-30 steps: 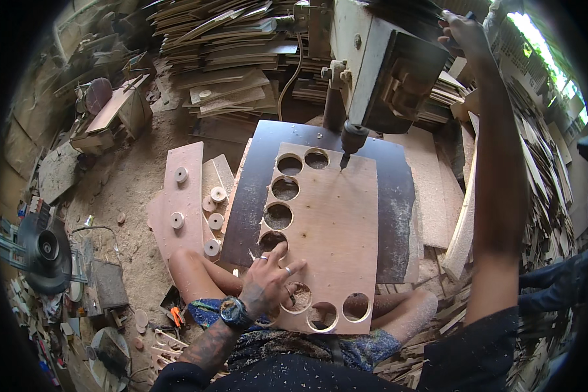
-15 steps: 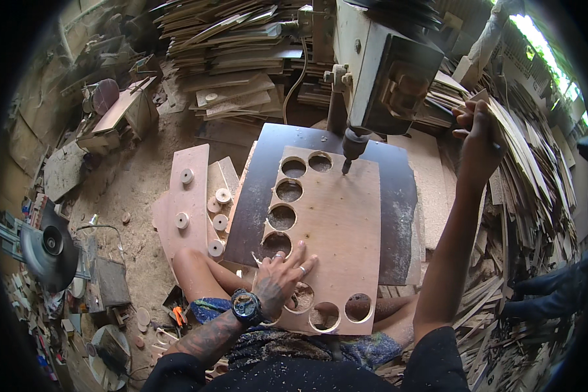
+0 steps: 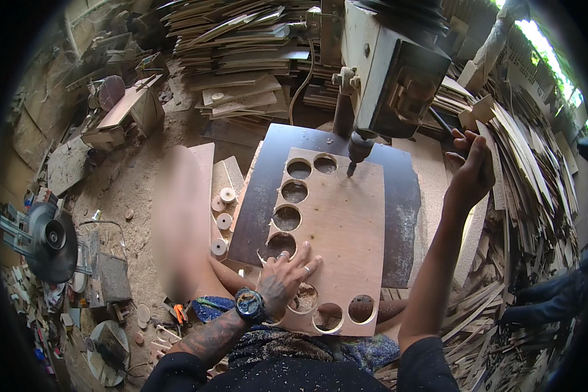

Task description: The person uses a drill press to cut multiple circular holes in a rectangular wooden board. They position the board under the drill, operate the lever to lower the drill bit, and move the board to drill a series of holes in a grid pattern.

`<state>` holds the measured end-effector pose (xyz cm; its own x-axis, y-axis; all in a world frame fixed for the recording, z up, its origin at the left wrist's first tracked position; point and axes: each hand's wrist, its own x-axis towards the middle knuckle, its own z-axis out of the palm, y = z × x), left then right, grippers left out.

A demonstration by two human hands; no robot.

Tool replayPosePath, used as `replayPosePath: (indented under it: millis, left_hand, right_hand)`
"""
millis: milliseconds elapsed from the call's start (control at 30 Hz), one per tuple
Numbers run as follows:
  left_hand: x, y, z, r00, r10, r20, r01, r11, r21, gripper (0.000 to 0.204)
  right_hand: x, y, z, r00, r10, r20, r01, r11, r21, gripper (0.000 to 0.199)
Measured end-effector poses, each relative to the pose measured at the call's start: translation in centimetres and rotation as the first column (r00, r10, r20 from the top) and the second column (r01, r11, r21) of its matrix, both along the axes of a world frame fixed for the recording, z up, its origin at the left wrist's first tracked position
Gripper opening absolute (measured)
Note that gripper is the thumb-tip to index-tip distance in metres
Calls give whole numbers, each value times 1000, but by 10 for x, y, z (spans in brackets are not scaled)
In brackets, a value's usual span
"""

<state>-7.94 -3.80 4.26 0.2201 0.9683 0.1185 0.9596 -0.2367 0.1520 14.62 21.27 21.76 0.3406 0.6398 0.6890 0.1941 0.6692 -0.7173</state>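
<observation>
The plywood board [image 3: 343, 228] lies flat in front of me, its near end over my lap and its far end under the drill press [image 3: 389, 78]. Its long axis runs away from my body towards the machine, the far end leaning a touch to my right along the left edge. Round holes line that left side, another sits beside the far left corner, and more run along the near end. The drill bit [image 3: 351, 168] points down at the far part of the board, to the right of the far holes; I cannot tell whether the tip touches.

My left hand [image 3: 286, 279] rests on the board's left side between holes, fingers spread and gripping nothing, a watch [image 3: 249, 304] on the wrist. My right hand [image 3: 472, 163] is raised to the right of the machine, fingers curled by the end of a dark lever [image 3: 443, 123]; I cannot tell whether they close around it.

Under the board is a dark bench [image 3: 248, 215], wider than the plywood, scuffed and dusty down its right side. Small wooden discs [image 3: 224, 221] with centre holes lie off its left edge. Sawdust coats the floor [image 3: 124, 189], thin boards [image 3: 242, 62] are stacked untidily beyond the bench, wood strips [image 3: 532, 176] lean at my right, and offcuts [image 3: 470, 340] litter the ground below them
</observation>
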Motion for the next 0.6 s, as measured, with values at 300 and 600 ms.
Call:
replayPosePath:
  millis: [300, 600]
  left_hand:
    - [1, 2, 0, 999, -1, 38, 1, 1000, -19, 83]
    - [3, 1, 0, 999, 0, 35, 1, 1000, -25, 81]
  right_hand:
    - [-4, -3, -14, 1000, -6, -23, 7, 1000, 12, 41]
    - [-2, 1, -29, 1000, -16, 9, 16, 999, 40, 42]
